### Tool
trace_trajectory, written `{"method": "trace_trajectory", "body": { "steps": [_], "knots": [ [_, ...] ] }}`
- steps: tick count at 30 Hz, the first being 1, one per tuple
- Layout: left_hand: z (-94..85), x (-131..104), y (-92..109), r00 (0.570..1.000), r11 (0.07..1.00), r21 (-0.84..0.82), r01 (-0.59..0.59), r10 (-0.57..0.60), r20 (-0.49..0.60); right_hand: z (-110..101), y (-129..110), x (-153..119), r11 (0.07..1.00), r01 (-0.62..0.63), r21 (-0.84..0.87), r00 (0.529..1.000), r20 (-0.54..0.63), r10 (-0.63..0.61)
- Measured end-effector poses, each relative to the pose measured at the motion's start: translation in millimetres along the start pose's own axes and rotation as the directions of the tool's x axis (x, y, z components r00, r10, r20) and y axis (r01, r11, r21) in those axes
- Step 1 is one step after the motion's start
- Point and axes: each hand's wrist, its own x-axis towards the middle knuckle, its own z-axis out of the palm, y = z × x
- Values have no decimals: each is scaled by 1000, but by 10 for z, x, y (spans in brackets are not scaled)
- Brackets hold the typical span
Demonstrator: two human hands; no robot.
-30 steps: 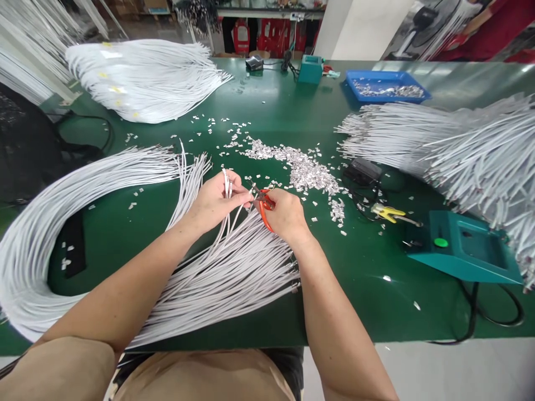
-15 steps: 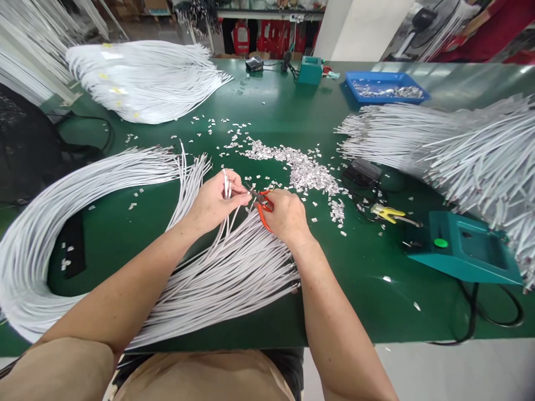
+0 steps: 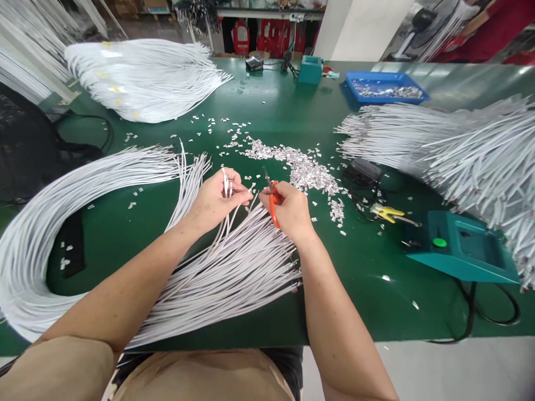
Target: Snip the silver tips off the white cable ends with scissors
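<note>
My left hand (image 3: 223, 195) is closed on a few white cables (image 3: 227, 186), with one cable end pinched between thumb and forefinger. Orange-handled pliers (image 3: 273, 209) are in my right hand (image 3: 292, 209), their dark jaws pointing up and away from the cable end. The thumb and fingertips of that hand come close to the left fingertips, but whether they touch anything small is unclear. Beneath both hands a large bundle of white cables (image 3: 225, 278) fans out, looping round to the left. Behind them lies a heap of small silvery-white pieces (image 3: 307, 170).
More white cables are piled at the back left (image 3: 142, 78) and on the right (image 3: 480, 150). A teal device (image 3: 463, 245) with a green button, yellow-handled pliers (image 3: 388, 214) and a black adapter (image 3: 361, 172) lie to the right. A blue tray (image 3: 387, 89) stands farther back.
My right hand has drawn back slightly to the right, and the pliers have turned from pointing at the cable end to pointing upward. The left hand stays nearly still.
</note>
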Motion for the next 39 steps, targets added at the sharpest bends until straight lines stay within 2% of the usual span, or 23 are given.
{"method": "trace_trajectory", "body": {
  "steps": [3, 7, 12, 15, 20, 23, 25, 28, 30, 32, 33, 34, 37, 39],
  "knots": [
    [14, -25, 17, 1000, 997, 82, -7, 7, 5, 5, -100, -13, 935, -70, 347, 997, -15, 80],
    [35, -60, 29, 1000, 987, 162, -21, 22, -10, 49, -171, -34, 827, -156, 541, 985, 21, 173],
    [53, -68, 33, 1000, 990, 138, -10, 12, -13, 76, -132, -25, 742, -218, 634, 970, 60, 234],
    [63, -61, 45, 1000, 997, 70, 20, -21, 9, 85, -114, -15, 691, -246, 680, 965, 103, 242],
    [66, -48, 61, 985, 979, -165, 119, -95, 145, 108, -148, -24, 609, -256, 750, 965, 158, 211],
    [53, -49, 71, 950, 946, -247, 211, -140, 278, 112, -151, -27, 666, -257, 700, 965, 154, 211],
    [35, -50, 76, 928, 928, -265, 261, -166, 334, 86, -108, -13, 751, -246, 613, 965, 82, 250],
    [-14, -38, 63, 918, 931, -219, 292, -209, 337, -15, 20, 33, 906, -215, 365, 938, -182, 295],
    [-60, -21, 39, 906, 937, -174, 304, -227, 358, -91, 97, 64, 977, -161, 138, 882, -423, 205],
    [-106, -3, 14, 883, 936, -139, 323, -245, 401, -130, 122, 78, 994, -110, 4, 824, -559, 94],
    [-126, 4, 5, 874, 935, -124, 333, -257, 411, -128, 110, 75, 996, -87, 8, 824, -561, 77],
    [-142, 9, 0, 872, 935, -111, 338, -267, 410, -112, 84, 67, 996, -67, 55, 850, -520, 86],
    [-162, 11, 7, 884, 941, -83, 329, -275, 379, -7, -16, 23, 964, -38, 264, 962, -250, 106],
    [-153, 6, 24, 899, 947, -85, 311, -264, 348, 71, -50, -1, 940, -53, 337, 991, -100, 92]
  ]
}}
